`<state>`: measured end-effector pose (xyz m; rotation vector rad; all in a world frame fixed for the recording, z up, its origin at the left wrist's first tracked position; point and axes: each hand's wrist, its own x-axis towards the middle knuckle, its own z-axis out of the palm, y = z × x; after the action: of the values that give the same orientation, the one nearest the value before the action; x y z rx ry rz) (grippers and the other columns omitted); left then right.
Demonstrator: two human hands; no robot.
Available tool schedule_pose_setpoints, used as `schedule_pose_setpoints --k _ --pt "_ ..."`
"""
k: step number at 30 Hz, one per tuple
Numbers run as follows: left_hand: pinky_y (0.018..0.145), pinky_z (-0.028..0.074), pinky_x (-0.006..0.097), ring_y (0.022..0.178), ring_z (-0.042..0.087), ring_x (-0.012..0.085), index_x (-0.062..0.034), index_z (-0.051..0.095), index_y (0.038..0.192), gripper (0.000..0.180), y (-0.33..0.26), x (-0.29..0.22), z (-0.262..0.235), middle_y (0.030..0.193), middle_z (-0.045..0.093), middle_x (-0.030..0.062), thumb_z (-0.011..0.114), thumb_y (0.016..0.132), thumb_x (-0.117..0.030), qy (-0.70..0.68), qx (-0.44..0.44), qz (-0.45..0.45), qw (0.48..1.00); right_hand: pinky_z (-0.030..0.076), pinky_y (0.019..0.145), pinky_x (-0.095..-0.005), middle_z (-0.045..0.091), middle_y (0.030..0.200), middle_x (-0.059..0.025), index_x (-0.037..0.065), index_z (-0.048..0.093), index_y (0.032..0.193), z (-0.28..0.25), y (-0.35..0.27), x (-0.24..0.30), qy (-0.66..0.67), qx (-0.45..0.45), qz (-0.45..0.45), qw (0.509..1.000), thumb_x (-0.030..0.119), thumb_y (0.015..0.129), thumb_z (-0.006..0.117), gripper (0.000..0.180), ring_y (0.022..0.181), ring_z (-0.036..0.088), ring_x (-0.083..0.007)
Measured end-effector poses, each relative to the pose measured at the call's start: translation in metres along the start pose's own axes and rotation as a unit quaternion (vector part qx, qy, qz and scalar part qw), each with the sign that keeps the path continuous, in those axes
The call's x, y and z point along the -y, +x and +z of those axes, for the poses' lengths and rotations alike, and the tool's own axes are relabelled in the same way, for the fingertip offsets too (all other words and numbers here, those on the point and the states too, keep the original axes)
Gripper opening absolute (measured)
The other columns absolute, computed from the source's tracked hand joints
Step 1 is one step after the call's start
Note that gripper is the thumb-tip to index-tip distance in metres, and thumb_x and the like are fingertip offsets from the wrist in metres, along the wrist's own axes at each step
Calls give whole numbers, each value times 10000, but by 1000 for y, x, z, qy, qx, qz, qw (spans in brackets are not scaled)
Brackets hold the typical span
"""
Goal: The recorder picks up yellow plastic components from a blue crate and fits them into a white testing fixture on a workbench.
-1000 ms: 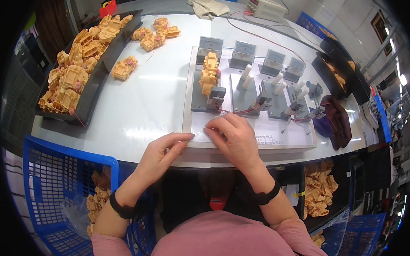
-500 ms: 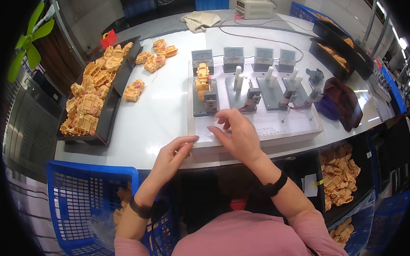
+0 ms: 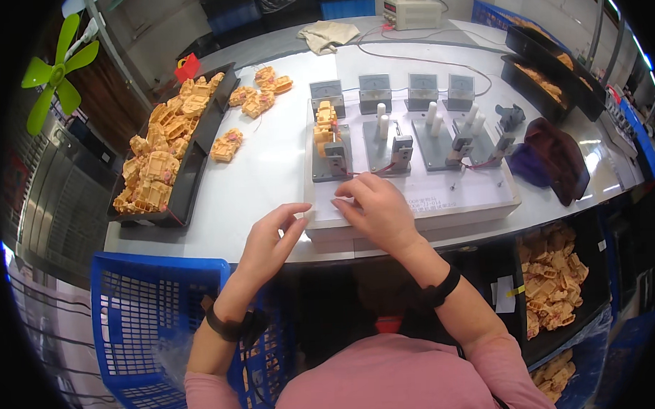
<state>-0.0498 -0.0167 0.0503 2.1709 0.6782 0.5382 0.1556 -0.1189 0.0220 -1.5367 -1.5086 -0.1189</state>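
Left hand: thumb and fingertips parted, nothing visible between them; just beside the white board's front left corner
Right hand: loosely curled, thumb slightly apart from the index finger, no held thing visible; over the board's front edge
Yellow part: on the leftmost grey fixture, beyond the right hand
Meters: four, along the board's back
Black tray: at left; heaped with yellow parts
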Motion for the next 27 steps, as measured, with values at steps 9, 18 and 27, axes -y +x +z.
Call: schedule_pose_setpoints --k 9,18,27 --pt "639 464 289 655 579 151 -47 636 1261 326 16 6 14 713 614 68 660 987 -222 43 -2 -50 998 509 736 -420 620 858 -74 92 689 902 3 0 -3 -29 -5 -24 999 162 858 740 97 847 635 -294" --pt "644 444 256 672 533 101 -26 626 1278 323 12 16 21 715 573 34 645 1002 -194 -60 -15 -40 997 505 727 -416 614 851 -76 92 691 883 3 3 1 -36 3 -8 999 162 870 733 82 841 630 -294" --pt "644 432 241 696 494 86 -20 632 1270 291 9 27 28 766 559 12 605 1024 -173 -125 -36 -27 991 505 738 -418 626 852 -79 82 696 883 3 4 2 -45 20 3 999 144 869 735 74 844 631 -300"
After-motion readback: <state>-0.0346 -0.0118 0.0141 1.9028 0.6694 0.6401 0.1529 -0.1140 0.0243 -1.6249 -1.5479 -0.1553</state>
